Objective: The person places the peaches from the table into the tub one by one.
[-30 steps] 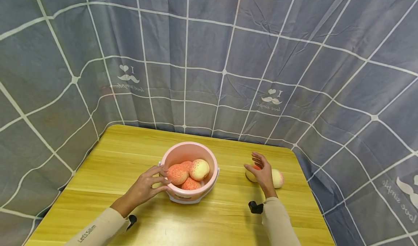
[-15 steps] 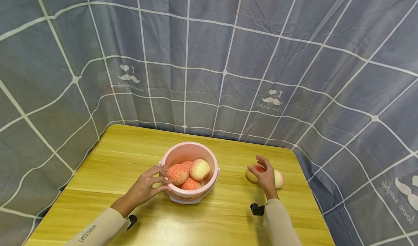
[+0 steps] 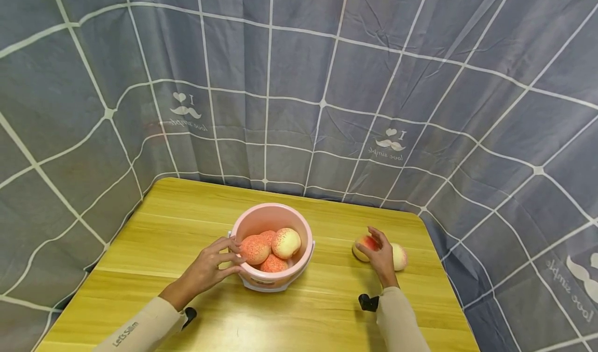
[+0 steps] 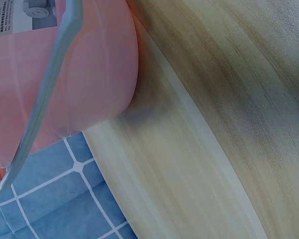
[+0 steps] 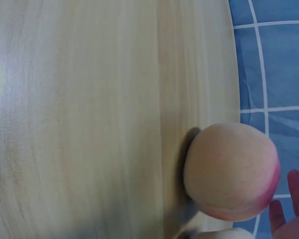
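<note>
A pink bucket with several peaches inside stands mid-table. My left hand grips its left rim, fingers over the edge and thumb lower on the outside. The left wrist view has the bucket's wall and pale handle, with the hand hidden. To the right, my right hand reaches around a red-and-yellow peach, thumb on the near side. A paler peach lies beside it. In the right wrist view, the fingers are spread beside the peach.
The wooden table has rounded back corners. A grey-blue checked curtain hangs behind it and along both sides. A black wrist mount sticks out from the right sleeve.
My right hand has shifted slightly right and toward me, showing more of the red-and-yellow peach. The left hand and bucket stay in place.
</note>
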Motion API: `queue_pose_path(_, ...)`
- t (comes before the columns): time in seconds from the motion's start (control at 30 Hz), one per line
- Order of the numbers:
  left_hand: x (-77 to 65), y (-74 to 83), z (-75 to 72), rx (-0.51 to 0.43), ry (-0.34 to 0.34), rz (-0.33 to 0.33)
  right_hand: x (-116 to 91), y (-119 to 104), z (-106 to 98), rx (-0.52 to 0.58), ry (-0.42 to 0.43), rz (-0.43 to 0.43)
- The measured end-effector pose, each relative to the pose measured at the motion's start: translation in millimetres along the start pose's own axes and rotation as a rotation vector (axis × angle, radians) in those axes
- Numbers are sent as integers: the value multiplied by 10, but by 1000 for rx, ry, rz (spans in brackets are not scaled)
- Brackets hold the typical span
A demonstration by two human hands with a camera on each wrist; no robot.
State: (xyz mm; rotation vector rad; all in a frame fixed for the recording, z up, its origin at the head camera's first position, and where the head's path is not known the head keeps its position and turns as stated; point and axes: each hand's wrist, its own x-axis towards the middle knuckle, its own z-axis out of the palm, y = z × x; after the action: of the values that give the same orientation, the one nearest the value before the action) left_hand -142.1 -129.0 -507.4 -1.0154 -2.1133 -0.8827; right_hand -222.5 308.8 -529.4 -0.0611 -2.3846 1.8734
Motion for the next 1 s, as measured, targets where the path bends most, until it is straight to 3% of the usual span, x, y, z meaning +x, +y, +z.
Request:
queue_pose_path(0.13,3,-12,0,-10,1,13,-69,-78,2,13,-2,20)
queue_pose_path(0.4,-22,-9,5,-25,-3,10,-6,233,-45,-44,15,23)
queue_pose_path(1.0,17,6,-13,-17,0,17,62,400,-25,-48,39,61)
